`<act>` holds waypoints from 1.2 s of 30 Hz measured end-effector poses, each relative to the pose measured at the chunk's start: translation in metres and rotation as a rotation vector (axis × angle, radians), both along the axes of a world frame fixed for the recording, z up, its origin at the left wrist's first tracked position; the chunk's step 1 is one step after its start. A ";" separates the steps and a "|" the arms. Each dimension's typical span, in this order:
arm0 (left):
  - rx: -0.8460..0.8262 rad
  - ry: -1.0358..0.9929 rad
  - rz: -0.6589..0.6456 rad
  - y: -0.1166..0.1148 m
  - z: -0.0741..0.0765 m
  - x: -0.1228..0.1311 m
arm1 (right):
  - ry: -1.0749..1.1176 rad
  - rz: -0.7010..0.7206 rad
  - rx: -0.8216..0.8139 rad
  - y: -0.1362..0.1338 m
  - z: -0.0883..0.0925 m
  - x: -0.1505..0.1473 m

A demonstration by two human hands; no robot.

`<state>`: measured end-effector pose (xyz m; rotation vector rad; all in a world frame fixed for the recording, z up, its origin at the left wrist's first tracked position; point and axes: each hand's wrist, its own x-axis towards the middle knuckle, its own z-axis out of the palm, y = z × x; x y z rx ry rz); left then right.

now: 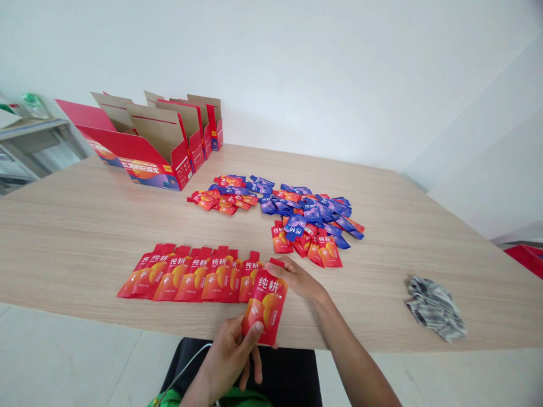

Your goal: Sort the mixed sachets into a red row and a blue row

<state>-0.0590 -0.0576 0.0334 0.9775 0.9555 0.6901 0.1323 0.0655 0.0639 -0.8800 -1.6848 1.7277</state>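
Note:
A red pouch (268, 302) with orange fruit printed on it is held over the table's front edge, tilted a little to the right at its top. My left hand (235, 350) pinches its lower left corner, thumb on the printed face. At the pouch's upper end, my right hand (297, 277) grips the top edge with thumb and fingers. Just left of it, several more red pouches (193, 275) lie in an overlapping row, printed sides up. Beyond my hands is a loose heap of mixed blue pouches (311, 210) and red pouches (326, 249).
Several open red cartons (148, 150) stand in a row at the back left of the wooden table (382, 294). A smaller mixed pile (229, 195) lies near them. A crumpled striped cloth (435, 308) rests at the right. A white wall is behind.

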 end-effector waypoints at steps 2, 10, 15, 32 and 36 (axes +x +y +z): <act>0.011 -0.012 -0.007 0.000 -0.001 -0.003 | 0.002 -0.010 -0.007 0.001 -0.001 -0.001; -0.027 -0.012 0.026 -0.003 -0.007 -0.010 | -0.061 -0.027 -0.025 0.006 0.001 -0.007; -0.029 -0.024 0.083 -0.001 -0.006 -0.005 | -0.135 -0.070 0.105 0.009 0.003 -0.013; -0.200 -0.069 0.389 0.004 -0.036 -0.016 | -0.636 -0.070 0.591 0.074 -0.043 -0.059; -0.212 -0.081 0.406 -0.003 -0.026 -0.016 | -0.750 -0.081 0.639 0.076 -0.051 -0.066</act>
